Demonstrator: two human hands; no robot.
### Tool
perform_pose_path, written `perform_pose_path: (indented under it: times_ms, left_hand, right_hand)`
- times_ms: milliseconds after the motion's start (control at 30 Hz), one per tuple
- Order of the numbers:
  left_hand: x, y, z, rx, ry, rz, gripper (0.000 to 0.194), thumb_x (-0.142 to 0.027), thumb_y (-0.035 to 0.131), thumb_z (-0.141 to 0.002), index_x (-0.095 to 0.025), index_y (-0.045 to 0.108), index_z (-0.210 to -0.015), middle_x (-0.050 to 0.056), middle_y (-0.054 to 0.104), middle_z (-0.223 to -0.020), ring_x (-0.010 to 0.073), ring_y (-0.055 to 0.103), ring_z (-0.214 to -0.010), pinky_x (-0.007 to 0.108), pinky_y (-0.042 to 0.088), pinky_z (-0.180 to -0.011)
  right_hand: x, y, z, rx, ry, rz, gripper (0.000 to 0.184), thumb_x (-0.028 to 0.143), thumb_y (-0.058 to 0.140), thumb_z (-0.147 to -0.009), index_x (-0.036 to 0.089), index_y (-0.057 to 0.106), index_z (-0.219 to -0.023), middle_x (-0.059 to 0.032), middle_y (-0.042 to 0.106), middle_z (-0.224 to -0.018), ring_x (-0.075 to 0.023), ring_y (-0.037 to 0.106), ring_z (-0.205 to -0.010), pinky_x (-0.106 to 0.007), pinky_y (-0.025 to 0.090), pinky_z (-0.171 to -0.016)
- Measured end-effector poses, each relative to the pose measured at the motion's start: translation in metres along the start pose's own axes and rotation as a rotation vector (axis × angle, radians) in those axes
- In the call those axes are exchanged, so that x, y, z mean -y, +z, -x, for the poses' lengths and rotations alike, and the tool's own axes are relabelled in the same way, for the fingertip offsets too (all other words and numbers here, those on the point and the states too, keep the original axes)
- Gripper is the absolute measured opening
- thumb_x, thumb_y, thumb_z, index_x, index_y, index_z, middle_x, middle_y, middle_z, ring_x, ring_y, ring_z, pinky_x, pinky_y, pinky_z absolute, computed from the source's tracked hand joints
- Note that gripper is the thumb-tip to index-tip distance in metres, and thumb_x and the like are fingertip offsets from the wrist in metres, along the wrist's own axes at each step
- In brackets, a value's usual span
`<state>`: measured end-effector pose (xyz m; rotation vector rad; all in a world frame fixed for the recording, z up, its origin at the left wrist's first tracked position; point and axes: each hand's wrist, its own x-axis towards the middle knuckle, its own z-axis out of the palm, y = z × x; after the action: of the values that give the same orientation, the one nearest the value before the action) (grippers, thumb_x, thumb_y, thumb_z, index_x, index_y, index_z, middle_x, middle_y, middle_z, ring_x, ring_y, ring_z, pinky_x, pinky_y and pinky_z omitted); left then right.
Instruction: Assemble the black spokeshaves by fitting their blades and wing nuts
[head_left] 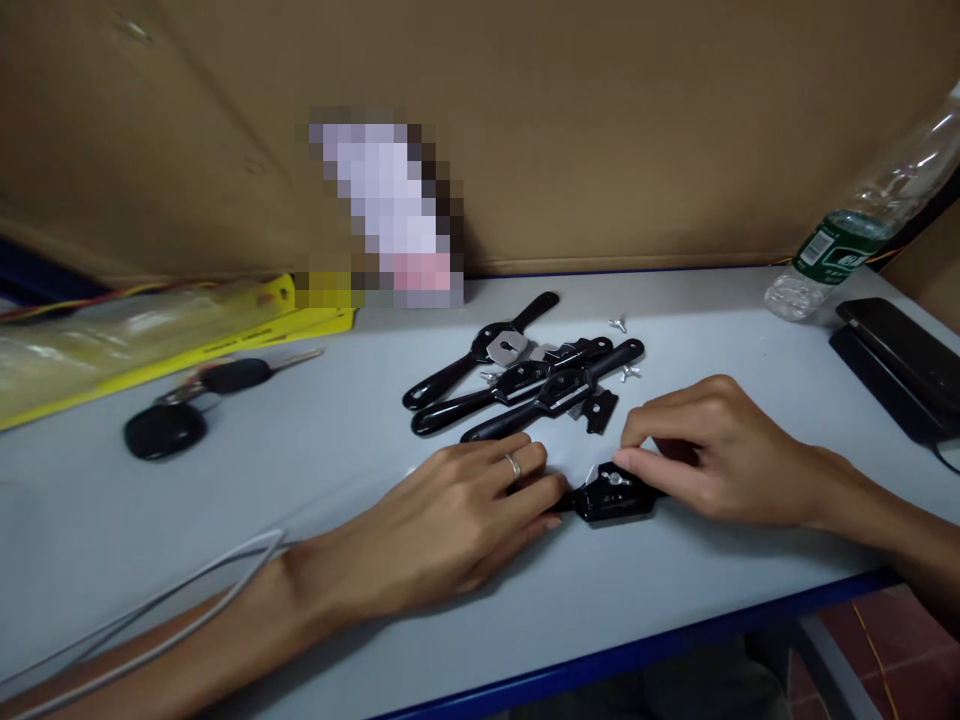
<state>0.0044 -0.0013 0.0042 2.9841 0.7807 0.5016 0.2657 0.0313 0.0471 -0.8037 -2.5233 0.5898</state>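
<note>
A black spokeshave lies on the white table between my hands, with a small silver wing screw on its middle. My left hand, a ring on one finger, covers and grips its left handle. My right hand has fingers curled and pinches at the screw and the tool's right side. Just behind lies a pile of three more black spokeshaves with loose metal blades. Loose wing screws lie beside them.
A car key and black fob lie at the left near a yellow packet. A plastic bottle lies at the back right beside a black phone. A cardboard wall stands behind. A white cable crosses my left forearm.
</note>
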Motion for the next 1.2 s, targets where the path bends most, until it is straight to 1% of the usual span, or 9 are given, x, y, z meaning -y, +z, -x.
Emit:
perform_pose_path:
  times_ms: [100, 200, 300, 467, 633, 800, 933, 1033, 1200]
  left_hand:
    - [0.000, -0.001, -0.001, 0.005, 0.004, 0.000, 0.022, -0.023, 0.042, -0.107, -0.016, 0.062, -0.103, 0.004, 0.061, -0.086, 0.0185, 0.056, -0.072, 0.031, 0.046, -0.061]
    - [0.000, -0.002, -0.002, 0.007, 0.006, -0.004, 0.024, -0.024, 0.040, -0.107, -0.016, 0.062, -0.102, 0.004, 0.060, -0.085, 0.0186, 0.056, -0.071, 0.031, 0.046, -0.060]
    - [0.000, -0.002, -0.002, 0.001, 0.010, -0.015, 0.026, -0.025, 0.039, -0.108, -0.015, 0.062, -0.101, 0.004, 0.060, -0.085, 0.0186, 0.056, -0.071, 0.032, 0.047, -0.060]
    - [0.000, 0.000, -0.001, 0.002, 0.001, -0.013, 0.024, -0.025, 0.041, -0.107, -0.016, 0.063, -0.104, 0.004, 0.061, -0.087, 0.0181, 0.057, -0.073, 0.031, 0.048, -0.062]
    - [0.000, 0.000, -0.001, 0.005, 0.001, -0.008, 0.023, -0.024, 0.041, -0.107, -0.015, 0.062, -0.105, 0.004, 0.061, -0.088, 0.0185, 0.058, -0.074, 0.031, 0.047, -0.063]
    - [0.000, -0.001, -0.002, -0.005, 0.004, -0.003, 0.024, -0.025, 0.040, -0.108, -0.016, 0.062, -0.103, 0.004, 0.061, -0.087, 0.0184, 0.056, -0.073, 0.030, 0.046, -0.062]
    - [0.000, 0.000, -0.002, 0.002, 0.004, -0.002, 0.024, -0.025, 0.040, -0.108, -0.016, 0.062, -0.104, 0.004, 0.060, -0.087, 0.0183, 0.056, -0.073, 0.030, 0.045, -0.062]
    - [0.000, 0.000, -0.002, 0.006, 0.002, 0.008, 0.024, -0.025, 0.040, -0.108, -0.016, 0.062, -0.103, 0.004, 0.059, -0.086, 0.0184, 0.056, -0.073, 0.031, 0.045, -0.061]
    - [-0.001, -0.001, -0.004, -0.007, 0.002, 0.000, 0.028, -0.026, 0.037, -0.109, -0.016, 0.062, -0.100, 0.004, 0.060, -0.085, 0.0182, 0.055, -0.072, 0.030, 0.044, -0.059]
  right_hand:
    - [-0.002, -0.007, -0.001, 0.152, -0.080, -0.178, 0.033, 0.004, 0.052, -0.087, 0.018, 0.079, -0.099, -0.0016, 0.078, -0.081, -0.0102, 0.063, -0.064, -0.023, 0.042, -0.064]
    - [-0.005, -0.007, -0.001, 0.188, -0.090, -0.172, 0.043, -0.002, 0.049, -0.081, 0.018, 0.079, -0.104, -0.0032, 0.081, -0.092, -0.0113, 0.069, -0.073, -0.023, 0.046, -0.069]
    - [-0.007, -0.005, 0.000, 0.198, -0.107, -0.095, 0.042, -0.002, 0.050, -0.082, 0.019, 0.079, -0.103, -0.0033, 0.080, -0.090, -0.0118, 0.068, -0.073, -0.024, 0.045, -0.067]
    - [-0.007, -0.006, 0.001, 0.110, -0.152, -0.008, 0.033, 0.004, 0.049, -0.089, 0.015, 0.079, -0.097, -0.0028, 0.072, -0.073, -0.0109, 0.059, -0.061, -0.023, 0.040, -0.060]
    - [-0.001, -0.011, 0.004, 0.103, -0.195, 0.004, 0.038, 0.004, 0.047, -0.092, 0.018, 0.076, -0.113, 0.0003, 0.068, -0.073, -0.0095, 0.053, -0.058, -0.023, 0.035, -0.056]
    - [-0.003, -0.007, 0.003, 0.184, -0.097, -0.006, 0.020, 0.013, 0.057, -0.097, 0.018, 0.076, -0.102, -0.0035, 0.074, -0.085, -0.0126, 0.063, -0.071, -0.025, 0.041, -0.066]
    - [-0.008, 0.003, -0.001, 0.213, -0.052, -0.112, 0.017, 0.013, 0.061, -0.096, 0.017, 0.076, -0.092, -0.0042, 0.076, -0.087, -0.0128, 0.065, -0.075, -0.026, 0.042, -0.070]
    - [-0.012, 0.011, -0.004, 0.203, 0.047, -0.234, 0.013, 0.010, 0.065, -0.091, 0.017, 0.075, -0.087, 0.0008, 0.071, -0.075, -0.0098, 0.058, -0.065, -0.024, 0.039, -0.064]
    - [-0.012, 0.019, -0.008, 0.190, 0.304, -0.440, 0.011, 0.012, 0.067, -0.086, 0.017, 0.070, -0.076, 0.0098, 0.047, -0.053, -0.0069, 0.038, -0.051, -0.022, 0.029, -0.051]
